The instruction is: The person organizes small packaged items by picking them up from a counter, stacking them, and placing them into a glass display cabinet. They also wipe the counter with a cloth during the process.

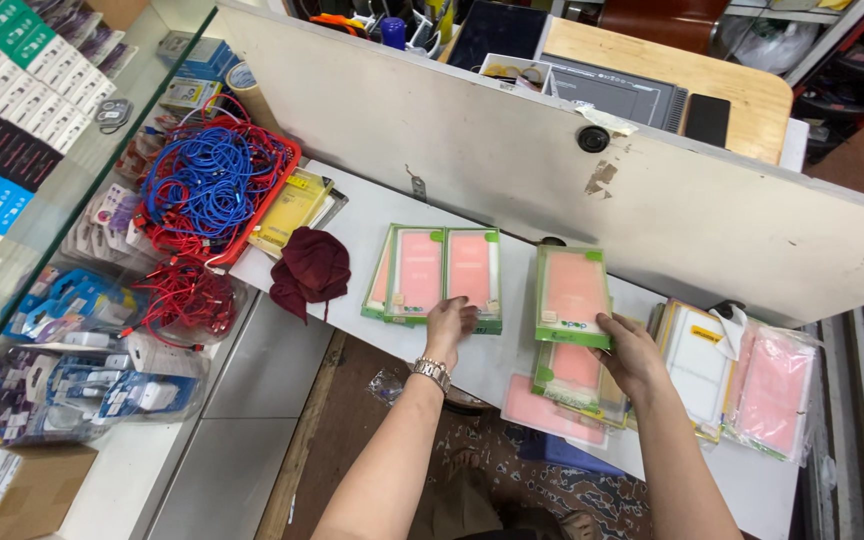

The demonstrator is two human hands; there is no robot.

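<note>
Two hands work the white worktop (pixel 372 215): left hand (pixel 449 322) rests open-fingered on the left pink-and-green package row (pixel 437 275); right hand (pixel 630 352) grips the top package (pixel 572 296) of the right-hand stack, long axis pointing away.

My left hand (pixel 449 322) covers the lower corner of one pink pack (pixel 472 278). At three o'clock, my right hand (pixel 632 355) hides part of the stack (pixel 574 368). Both elbows leave frame at six o'clock. Pack labels are too small to tell.
</note>
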